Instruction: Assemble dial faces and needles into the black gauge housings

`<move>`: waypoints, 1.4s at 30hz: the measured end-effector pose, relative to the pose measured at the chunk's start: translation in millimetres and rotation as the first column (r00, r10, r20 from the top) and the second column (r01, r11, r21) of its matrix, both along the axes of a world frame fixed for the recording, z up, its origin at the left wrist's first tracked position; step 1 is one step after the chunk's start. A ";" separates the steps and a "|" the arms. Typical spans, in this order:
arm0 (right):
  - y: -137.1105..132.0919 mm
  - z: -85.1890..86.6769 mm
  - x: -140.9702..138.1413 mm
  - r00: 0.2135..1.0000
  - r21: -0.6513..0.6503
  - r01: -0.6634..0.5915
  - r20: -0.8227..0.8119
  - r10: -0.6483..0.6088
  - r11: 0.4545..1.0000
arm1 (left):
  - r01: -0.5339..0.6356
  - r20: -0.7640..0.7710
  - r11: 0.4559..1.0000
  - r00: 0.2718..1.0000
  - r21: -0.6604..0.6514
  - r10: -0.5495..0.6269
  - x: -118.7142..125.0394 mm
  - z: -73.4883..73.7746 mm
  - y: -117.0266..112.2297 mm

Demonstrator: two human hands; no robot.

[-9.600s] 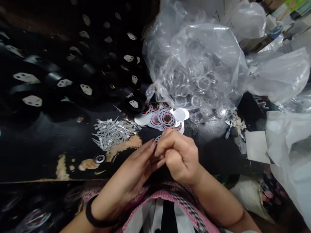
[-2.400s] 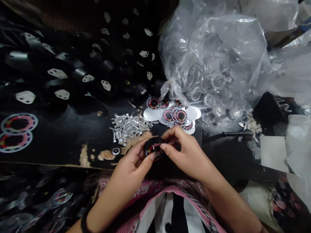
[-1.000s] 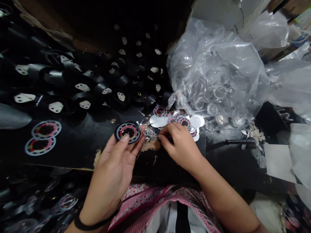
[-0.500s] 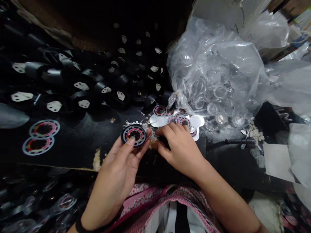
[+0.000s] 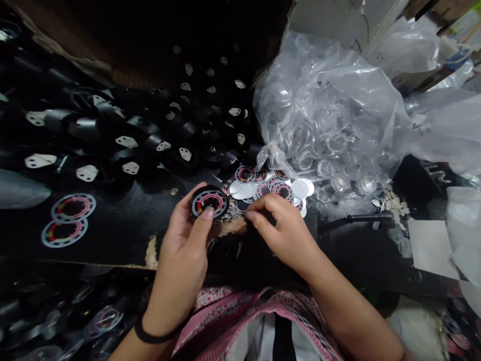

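My left hand (image 5: pixel 188 240) is closed around a round black gauge (image 5: pixel 209 201), thumb lying across its dial face. The dial has red, yellow and white rings and tilts up toward me. To its right, my right hand (image 5: pixel 281 225) has thumb and forefinger pinched together; whatever sits between the tips is too small to make out. Small white pointers (image 5: pixel 233 213) lie scattered on the bench between the two hands. Behind the right fingers is a pile of loose dial discs (image 5: pixel 281 191), some showing plain white backs.
Two overlapping dial discs (image 5: pixel 64 232) lie at the bench's left. Black gauge housings (image 5: pixel 184 154) crowd the back. A clear plastic bag (image 5: pixel 330 110) of transparent rings stands back right, with a black screwdriver-like tool (image 5: pixel 370 217) and a white square (image 5: pixel 432 248) before it.
My left hand has rotated more upright, and its fingers now wrap behind the gauge. My right thumb and forefinger have come together beside the pointers. The whole view has shifted slightly.
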State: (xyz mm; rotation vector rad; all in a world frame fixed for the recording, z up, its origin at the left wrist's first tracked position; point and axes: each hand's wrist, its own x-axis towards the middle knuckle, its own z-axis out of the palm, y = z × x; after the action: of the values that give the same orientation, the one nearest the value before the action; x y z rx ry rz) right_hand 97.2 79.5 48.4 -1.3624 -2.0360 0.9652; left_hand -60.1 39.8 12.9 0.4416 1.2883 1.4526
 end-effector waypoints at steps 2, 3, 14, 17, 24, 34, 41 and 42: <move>-0.2 -2.4 3.3 0.999 -0.013 0.037 0.004 -0.037 0.999 | -0.038 0.014 0.999 0.999 0.031 0.037 -1.6 1.7 2.2; -0.7 -3.2 4.8 0.999 -0.016 0.050 -0.004 -0.050 0.999 | -0.042 0.044 0.999 0.998 0.025 0.041 -2.8 3.0 3.0; 5.9 -8.4 -19.4 0.975 -0.009 -0.221 0.000 0.221 0.975 | 0.019 0.274 0.988 0.961 -0.152 0.023 -16.3 19.1 -2.0; 8.9 -9.7 -16.9 0.986 -0.024 -0.164 -0.022 0.164 0.986 | -0.005 0.260 0.990 0.965 -0.139 0.042 -20.3 21.3 -5.6; -8.8 13.9 -8.9 0.993 0.077 -0.117 -0.025 0.119 0.990 | 0.077 0.160 0.991 0.985 -0.108 -0.059 -0.2 19.1 -8.8; -14.7 21.5 -0.2 0.984 0.049 -0.058 0.171 0.048 0.997 | 0.189 0.070 0.978 0.981 -0.087 -0.184 19.7 10.6 -12.7; -19.9 25.3 4.9 0.996 0.011 -0.013 0.084 0.012 1.000 | 0.254 -0.054 0.966 0.965 -0.051 -0.257 16.8 11.9 -19.8; -20.8 26.0 5.5 0.998 0.012 -0.005 0.067 0.004 1.000 | 0.256 -0.081 0.966 0.963 -0.049 -0.259 16.6 13.7 -20.5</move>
State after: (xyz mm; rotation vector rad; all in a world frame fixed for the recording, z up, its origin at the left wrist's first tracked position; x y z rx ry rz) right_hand 102.7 58.7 74.4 -1.4016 -2.0913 0.9198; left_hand -43.6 19.3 26.7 0.6285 1.2729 1.1997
